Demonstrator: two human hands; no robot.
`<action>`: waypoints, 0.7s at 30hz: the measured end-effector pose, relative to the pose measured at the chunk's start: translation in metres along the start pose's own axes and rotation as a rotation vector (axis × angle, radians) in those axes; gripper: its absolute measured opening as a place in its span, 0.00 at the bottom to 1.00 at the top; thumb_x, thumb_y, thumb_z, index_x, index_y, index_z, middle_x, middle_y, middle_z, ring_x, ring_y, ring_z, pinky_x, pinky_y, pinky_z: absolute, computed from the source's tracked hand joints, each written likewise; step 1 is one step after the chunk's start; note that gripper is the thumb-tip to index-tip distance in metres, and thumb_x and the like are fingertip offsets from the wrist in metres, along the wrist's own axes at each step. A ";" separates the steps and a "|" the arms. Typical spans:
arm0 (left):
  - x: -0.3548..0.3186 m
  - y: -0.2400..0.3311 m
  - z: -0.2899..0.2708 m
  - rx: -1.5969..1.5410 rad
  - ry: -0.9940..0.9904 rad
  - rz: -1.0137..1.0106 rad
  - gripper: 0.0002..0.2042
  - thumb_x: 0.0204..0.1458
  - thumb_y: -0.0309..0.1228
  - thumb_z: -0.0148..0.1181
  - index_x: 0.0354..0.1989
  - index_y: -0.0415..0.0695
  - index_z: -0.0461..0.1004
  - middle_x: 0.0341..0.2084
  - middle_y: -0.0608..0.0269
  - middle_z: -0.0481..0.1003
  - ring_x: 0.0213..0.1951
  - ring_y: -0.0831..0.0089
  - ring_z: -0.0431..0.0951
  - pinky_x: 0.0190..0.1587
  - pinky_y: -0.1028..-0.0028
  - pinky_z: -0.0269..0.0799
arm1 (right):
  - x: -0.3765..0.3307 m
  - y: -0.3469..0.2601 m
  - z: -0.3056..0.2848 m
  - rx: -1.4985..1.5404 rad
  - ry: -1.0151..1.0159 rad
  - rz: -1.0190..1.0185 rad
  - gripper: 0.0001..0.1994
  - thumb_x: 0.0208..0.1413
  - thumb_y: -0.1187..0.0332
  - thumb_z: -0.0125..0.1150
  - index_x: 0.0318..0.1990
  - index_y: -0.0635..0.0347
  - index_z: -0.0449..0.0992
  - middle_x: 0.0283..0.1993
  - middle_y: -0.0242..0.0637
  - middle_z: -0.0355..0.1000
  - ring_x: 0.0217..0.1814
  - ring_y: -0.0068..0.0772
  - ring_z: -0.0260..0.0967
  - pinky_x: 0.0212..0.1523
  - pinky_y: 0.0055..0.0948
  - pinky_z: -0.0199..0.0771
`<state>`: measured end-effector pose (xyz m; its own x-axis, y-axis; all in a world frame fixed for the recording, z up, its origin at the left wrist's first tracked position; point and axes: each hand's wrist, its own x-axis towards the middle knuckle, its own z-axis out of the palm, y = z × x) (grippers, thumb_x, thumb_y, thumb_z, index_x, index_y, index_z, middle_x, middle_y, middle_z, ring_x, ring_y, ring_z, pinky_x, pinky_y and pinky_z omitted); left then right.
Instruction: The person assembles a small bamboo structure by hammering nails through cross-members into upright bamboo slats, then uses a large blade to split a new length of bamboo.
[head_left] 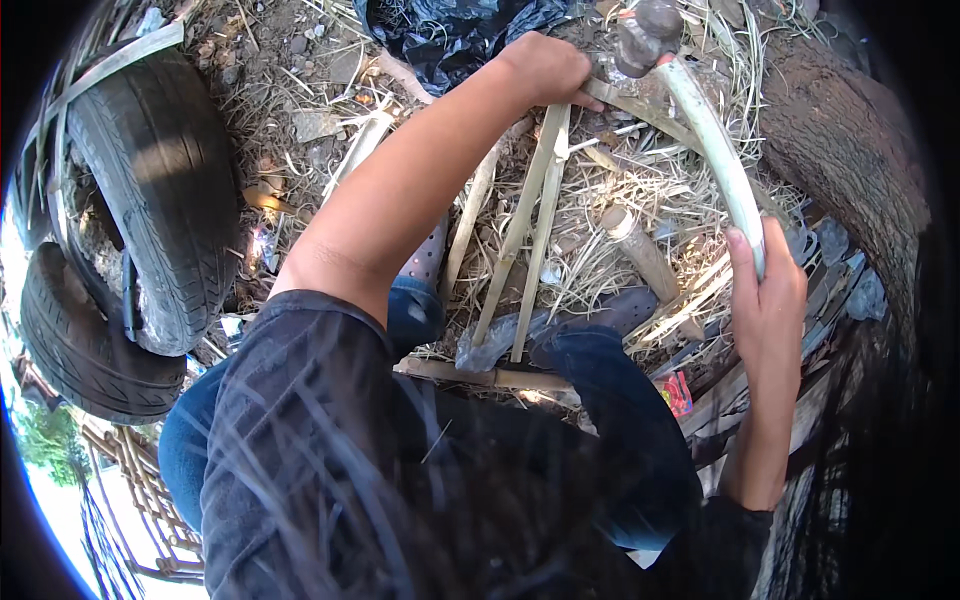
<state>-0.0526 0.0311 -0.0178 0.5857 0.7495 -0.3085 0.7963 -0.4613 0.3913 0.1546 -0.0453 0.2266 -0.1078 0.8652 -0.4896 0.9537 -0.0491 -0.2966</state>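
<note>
My right hand (770, 285) is closed round the lower end of a hammer's pale handle (722, 150). The dark, rounded hammer head (645, 38) is raised at the far side, right of my left hand. My left hand (545, 68) reaches far forward, its fingers curled over the end of a flat bamboo strip (650, 115) that slants right behind the hammer handle. Below that hand, two long bamboo strips (520, 240) run toward my feet, meeting near the top. My left palm and most of its fingers are hidden from above.
Shavings (650, 190) litter the dirt ground, with a short round wooden piece (640, 250) among them. Old tyres (150, 190) stand on the left. A thick tree trunk (850, 140) rises on the right. A black plastic bag (450, 35) lies at the far side.
</note>
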 end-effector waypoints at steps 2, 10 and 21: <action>0.001 0.004 -0.004 -0.006 -0.011 -0.008 0.33 0.49 0.65 0.52 0.32 0.42 0.79 0.32 0.56 0.80 0.39 0.60 0.81 0.40 0.61 0.78 | -0.012 0.018 0.011 0.113 0.034 0.064 0.14 0.65 0.62 0.50 0.36 0.67 0.69 0.19 0.41 0.64 0.20 0.31 0.58 0.23 0.36 0.59; -0.001 0.003 -0.004 -0.019 0.023 0.006 0.33 0.49 0.64 0.53 0.31 0.39 0.75 0.25 0.52 0.78 0.33 0.53 0.80 0.37 0.59 0.77 | -0.028 0.057 0.081 0.524 0.173 0.215 0.15 0.66 0.61 0.48 0.35 0.66 0.68 0.18 0.36 0.59 0.20 0.25 0.55 0.23 0.32 0.57; 0.002 0.001 0.006 0.034 0.024 0.029 0.31 0.52 0.62 0.52 0.35 0.38 0.74 0.22 0.51 0.78 0.32 0.55 0.81 0.35 0.60 0.78 | -0.023 0.066 0.108 0.385 0.204 -0.005 0.11 0.63 0.65 0.54 0.34 0.65 0.67 0.18 0.47 0.68 0.20 0.49 0.70 0.21 0.40 0.66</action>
<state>-0.0501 0.0293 -0.0232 0.6055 0.7464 -0.2763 0.7838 -0.4990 0.3696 0.1901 -0.1221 0.1294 -0.0178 0.9450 -0.3265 0.7750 -0.1932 -0.6017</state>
